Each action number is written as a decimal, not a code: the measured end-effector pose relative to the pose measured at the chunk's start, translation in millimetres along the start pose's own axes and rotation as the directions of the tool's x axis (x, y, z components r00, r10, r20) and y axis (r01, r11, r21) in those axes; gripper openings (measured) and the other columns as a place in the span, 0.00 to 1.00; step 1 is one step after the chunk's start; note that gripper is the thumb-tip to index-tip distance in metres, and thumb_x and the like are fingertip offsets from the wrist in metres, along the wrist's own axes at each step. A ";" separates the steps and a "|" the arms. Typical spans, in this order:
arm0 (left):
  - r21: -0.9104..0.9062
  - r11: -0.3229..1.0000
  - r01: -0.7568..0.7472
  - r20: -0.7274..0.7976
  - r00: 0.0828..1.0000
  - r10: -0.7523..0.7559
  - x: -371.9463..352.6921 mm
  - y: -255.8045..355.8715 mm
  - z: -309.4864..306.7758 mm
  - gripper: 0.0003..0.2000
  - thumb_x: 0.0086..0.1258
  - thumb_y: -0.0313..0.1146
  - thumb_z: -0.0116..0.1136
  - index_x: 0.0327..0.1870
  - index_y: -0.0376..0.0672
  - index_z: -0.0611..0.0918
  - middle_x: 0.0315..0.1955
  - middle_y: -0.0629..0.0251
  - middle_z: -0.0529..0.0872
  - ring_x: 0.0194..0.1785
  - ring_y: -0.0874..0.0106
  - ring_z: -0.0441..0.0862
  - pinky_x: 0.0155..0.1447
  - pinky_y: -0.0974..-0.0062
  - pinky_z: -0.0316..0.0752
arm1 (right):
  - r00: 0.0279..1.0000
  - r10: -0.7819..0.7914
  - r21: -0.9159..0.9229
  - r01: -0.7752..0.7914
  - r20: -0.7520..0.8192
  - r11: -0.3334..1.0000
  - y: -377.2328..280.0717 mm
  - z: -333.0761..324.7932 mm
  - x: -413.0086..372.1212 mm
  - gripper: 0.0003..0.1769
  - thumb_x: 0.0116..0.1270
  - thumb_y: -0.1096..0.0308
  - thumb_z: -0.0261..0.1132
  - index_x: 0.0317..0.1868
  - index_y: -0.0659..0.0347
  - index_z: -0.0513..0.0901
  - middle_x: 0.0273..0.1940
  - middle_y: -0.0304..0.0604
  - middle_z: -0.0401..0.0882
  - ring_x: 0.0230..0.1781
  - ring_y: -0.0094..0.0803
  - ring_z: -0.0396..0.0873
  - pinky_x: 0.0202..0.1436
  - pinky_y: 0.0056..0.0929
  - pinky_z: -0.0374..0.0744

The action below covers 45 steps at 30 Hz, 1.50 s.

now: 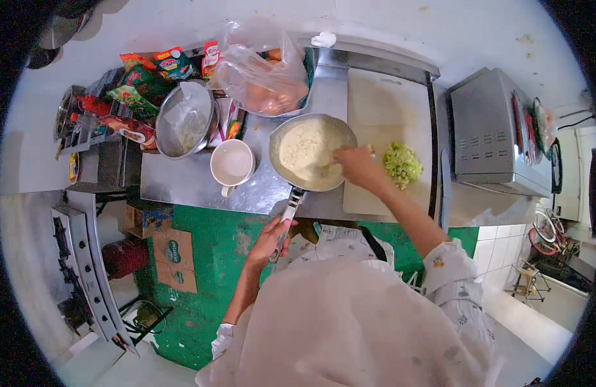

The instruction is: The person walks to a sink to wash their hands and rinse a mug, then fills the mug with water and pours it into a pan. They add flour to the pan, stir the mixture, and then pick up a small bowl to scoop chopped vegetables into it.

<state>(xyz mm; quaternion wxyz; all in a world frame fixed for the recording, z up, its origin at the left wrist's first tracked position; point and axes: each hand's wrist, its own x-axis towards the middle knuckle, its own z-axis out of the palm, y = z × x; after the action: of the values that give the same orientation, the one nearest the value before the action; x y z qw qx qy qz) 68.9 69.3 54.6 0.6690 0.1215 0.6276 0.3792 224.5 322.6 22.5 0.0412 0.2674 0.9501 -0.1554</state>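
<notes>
My left hand (267,242) is closed around the handle of a metal saucepan (345,132) at the counter's front edge. Pale, thick batter (304,151) with a lumpy surface covers the inside of the pan. Over the pan's right rim is my right hand (360,169), its fingers closed; what they grip, if anything, is hidden. Just right of that hand, chopped green vegetable (402,165) lies heaped on a white cutting board (388,97). A white mug (233,162) stands left of the pan.
Behind the pan is a plastic bag of eggs (269,90). A metal bowl (187,119) holding a clear bag sits at left, beside colourful food packets (143,77). A grey microwave-like appliance (481,138) stands at right; a stove (91,271) is at lower left.
</notes>
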 end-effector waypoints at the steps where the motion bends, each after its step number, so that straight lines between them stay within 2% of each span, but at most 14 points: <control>1: 0.000 1.000 -0.001 -0.002 1.000 0.001 -1.7 3.2 2.0 0.17 0.68 0.48 0.46 0.46 0.43 0.76 0.13 0.71 0.69 0.13 0.79 0.66 0.18 0.80 0.63 | 0.990 -0.017 0.136 0.037 -0.143 0.990 -11.2 4.9 6.4 0.10 0.53 0.75 0.53 0.36 0.62 0.76 0.36 0.51 0.75 0.37 0.47 0.76 0.40 0.42 0.75; 5: 0.059 0.998 0.014 -0.044 0.999 -0.011 -5.1 6.4 5.0 0.17 0.69 0.48 0.46 0.47 0.43 0.76 0.13 0.71 0.69 0.14 0.79 0.67 0.18 0.79 0.63 | 0.911 0.054 0.081 -0.023 -0.410 0.996 -13.1 -2.9 35.5 0.11 0.53 0.74 0.53 0.38 0.62 0.76 0.35 0.52 0.75 0.38 0.48 0.76 0.41 0.43 0.75; 8: 0.012 1.000 0.003 -0.027 1.000 -0.003 -4.2 3.6 6.8 0.17 0.69 0.47 0.46 0.47 0.43 0.75 0.13 0.71 0.69 0.13 0.79 0.67 0.18 0.80 0.63 | 0.942 0.217 0.011 -0.221 -0.255 0.975 4.6 -42.9 19.1 0.12 0.52 0.75 0.55 0.39 0.62 0.78 0.40 0.54 0.76 0.39 0.50 0.77 0.44 0.46 0.75; 14: -0.028 1.000 0.010 -0.029 1.000 -0.011 -0.1 -2.4 8.0 0.18 0.69 0.48 0.46 0.47 0.44 0.75 0.13 0.72 0.68 0.13 0.79 0.66 0.18 0.80 0.62 | 0.990 0.009 -0.064 0.000 0.140 0.998 9.7 -4.2 0.6 0.14 0.56 0.74 0.50 0.41 0.61 0.77 0.40 0.51 0.77 0.41 0.47 0.76 0.46 0.42 0.75; 20: 0.009 1.000 0.016 -0.048 0.999 -0.015 0.0 -6.1 7.6 0.18 0.68 0.48 0.45 0.49 0.46 0.76 0.13 0.73 0.68 0.14 0.80 0.66 0.18 0.80 0.62 | 0.887 0.043 0.135 0.021 -0.459 0.991 1.3 -5.0 35.3 0.11 0.56 0.70 0.53 0.38 0.63 0.78 0.35 0.53 0.78 0.37 0.47 0.78 0.39 0.47 0.77; 22: 0.016 1.000 0.007 -0.044 0.999 -0.006 0.4 -7.3 8.8 0.17 0.68 0.48 0.45 0.49 0.47 0.76 0.13 0.73 0.68 0.14 0.80 0.66 0.18 0.80 0.62 | 0.958 0.162 -0.098 -0.190 -0.237 0.977 9.5 -44.1 21.8 0.11 0.55 0.69 0.54 0.37 0.63 0.77 0.35 0.53 0.78 0.35 0.49 0.79 0.37 0.45 0.77; 25: 0.039 0.999 -0.021 -0.042 0.999 0.023 -2.1 -5.6 12.0 0.18 0.68 0.49 0.45 0.49 0.47 0.76 0.13 0.73 0.68 0.14 0.80 0.66 0.18 0.80 0.62 | 0.985 0.144 -0.136 -0.131 0.090 0.982 12.8 -57.0 3.9 0.10 0.55 0.69 0.54 0.35 0.64 0.77 0.33 0.52 0.78 0.35 0.48 0.79 0.36 0.43 0.78; 29: 0.001 1.000 0.013 -0.045 0.999 -0.013 -2.5 -2.3 15.0 0.18 0.69 0.48 0.45 0.49 0.45 0.75 0.13 0.73 0.68 0.13 0.80 0.66 0.17 0.80 0.62 | 0.998 0.015 -0.017 -0.014 0.062 1.000 -0.4 1.1 18.5 0.10 0.51 0.78 0.52 0.33 0.59 0.79 0.32 0.50 0.78 0.37 0.47 0.78 0.42 0.41 0.77; 31: 0.003 1.000 0.004 -0.040 0.999 -0.004 -3.2 -1.1 15.5 0.18 0.69 0.48 0.44 0.50 0.45 0.75 0.13 0.73 0.68 0.12 0.80 0.66 0.17 0.80 0.62 | 0.962 0.011 0.198 0.045 -0.273 0.979 -11.0 9.6 30.8 0.11 0.51 0.78 0.53 0.34 0.59 0.79 0.33 0.50 0.77 0.37 0.48 0.78 0.41 0.41 0.77; 34: 0.026 1.000 0.009 -0.062 0.998 -0.007 -4.5 0.9 17.3 0.18 0.69 0.48 0.45 0.50 0.44 0.75 0.13 0.73 0.68 0.12 0.80 0.66 0.17 0.80 0.62 | 0.936 0.112 0.020 -0.112 -0.332 0.994 1.9 -5.4 42.9 0.10 0.55 0.71 0.54 0.37 0.63 0.77 0.35 0.51 0.77 0.32 0.47 0.78 0.35 0.45 0.77; 38: -0.007 1.000 -0.008 -0.073 0.997 0.007 -4.5 -2.4 20.6 0.18 0.69 0.48 0.45 0.50 0.44 0.75 0.13 0.73 0.68 0.13 0.80 0.66 0.17 0.80 0.61 | 0.961 0.111 -0.093 -0.139 -0.254 0.986 26.2 -35.8 15.8 0.09 0.55 0.72 0.54 0.36 0.62 0.78 0.35 0.52 0.77 0.33 0.48 0.78 0.36 0.46 0.77; 40: 0.010 1.000 -0.017 -0.079 0.997 0.018 -5.5 -3.2 22.0 0.18 0.69 0.48 0.45 0.50 0.44 0.75 0.13 0.73 0.68 0.13 0.80 0.66 0.17 0.81 0.61 | 1.000 -0.007 -0.120 0.010 0.026 0.993 28.7 -31.1 4.8 0.09 0.55 0.72 0.53 0.34 0.61 0.79 0.34 0.52 0.78 0.35 0.48 0.79 0.38 0.46 0.77; 44: -0.015 1.000 -0.007 -0.079 0.997 0.006 -2.3 -5.7 22.1 0.18 0.69 0.47 0.45 0.50 0.44 0.75 0.13 0.73 0.68 0.13 0.80 0.65 0.18 0.81 0.61 | 0.997 0.010 0.036 -0.012 0.070 0.999 -1.5 -0.1 23.6 0.08 0.50 0.75 0.55 0.32 0.61 0.78 0.34 0.51 0.76 0.37 0.46 0.77 0.40 0.42 0.75; 45: -0.021 1.000 -0.011 -0.074 0.997 0.009 -2.1 -6.8 21.5 0.18 0.69 0.47 0.45 0.50 0.44 0.75 0.13 0.72 0.68 0.13 0.80 0.65 0.18 0.81 0.61 | 0.997 0.001 0.068 0.004 -0.074 0.998 -5.6 3.1 35.9 0.08 0.53 0.74 0.53 0.33 0.61 0.78 0.34 0.52 0.77 0.38 0.47 0.78 0.40 0.44 0.76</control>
<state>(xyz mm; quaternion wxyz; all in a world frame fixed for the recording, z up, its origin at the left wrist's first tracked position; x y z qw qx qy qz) 91.5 70.0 55.7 0.6448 0.1032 0.6470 0.3935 190.9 334.8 15.2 -0.0033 0.2736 0.9453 -0.1778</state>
